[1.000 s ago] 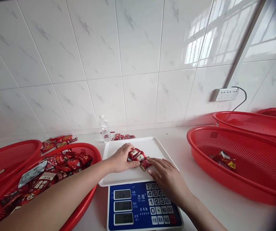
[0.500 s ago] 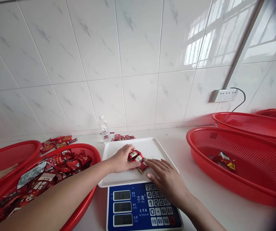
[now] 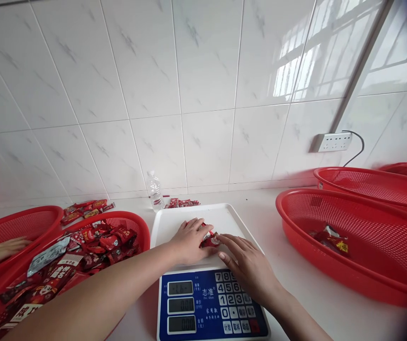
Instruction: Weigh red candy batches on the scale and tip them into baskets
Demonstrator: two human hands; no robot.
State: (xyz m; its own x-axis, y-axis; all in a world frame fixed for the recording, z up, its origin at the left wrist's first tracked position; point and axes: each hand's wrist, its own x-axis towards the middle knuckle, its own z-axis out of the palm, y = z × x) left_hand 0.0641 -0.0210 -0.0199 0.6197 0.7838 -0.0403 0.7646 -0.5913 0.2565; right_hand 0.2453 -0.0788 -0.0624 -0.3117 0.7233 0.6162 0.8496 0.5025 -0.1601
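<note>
Red snack packets [image 3: 210,242] lie near the middle of the white tray [image 3: 226,217] of the scale [image 3: 208,324]. The left hand [image 3: 189,240] partly covers them, its grip impossible to tell; the right hand [image 3: 245,258] crosses the tray's near right corner, fingers extended, unclenched. Table [image 3: 274,244] separates tray and red basket [image 3: 308,258].

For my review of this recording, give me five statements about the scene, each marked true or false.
1. The left hand covers part of the red packets on the white tray. True.
2. The right hand is inside a basket. False: the right hand is at the red packets.
3. A co-worker's hand is in the far-left basket. True.
4. The clear bottle lies on its side. False: the clear bottle stands upright.
5. The wall socket is right of the clear bottle. True.
</note>
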